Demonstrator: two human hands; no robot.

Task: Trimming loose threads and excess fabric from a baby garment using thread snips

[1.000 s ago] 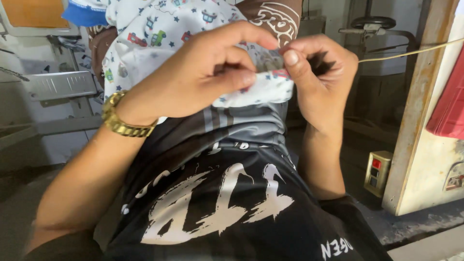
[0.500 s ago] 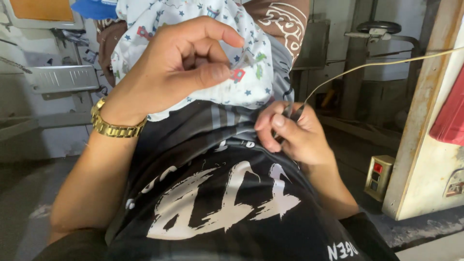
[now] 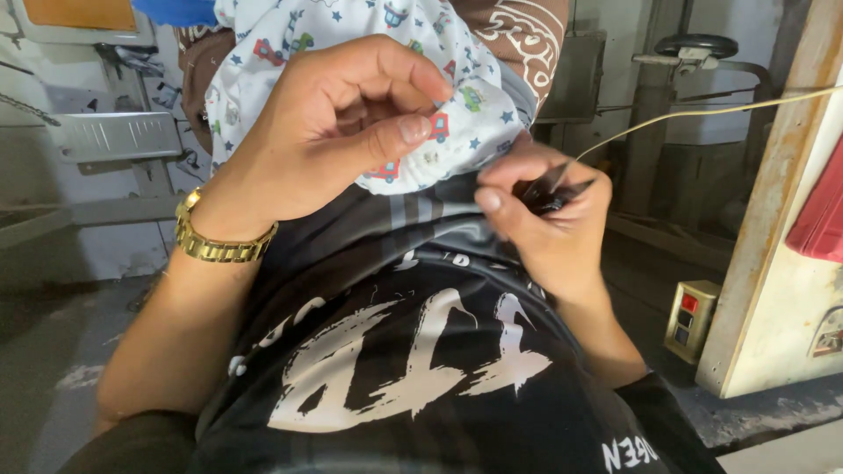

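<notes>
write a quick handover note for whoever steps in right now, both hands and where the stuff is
Left hand: raised, fingers curled, thumb against forefinger in a pinch; whether anything sits between them is too small to tell. It is in front of the white printed cloth, gold watch on the wrist.
Right hand: lower, closed on a small dark tool, with a thin pale thread running from it up to the right.
Cloth lies bunched above the lap, over the black shirt.
Done: thread is caught at the tool.
Left: cannot tell if it is cut or sewn through.
</notes>
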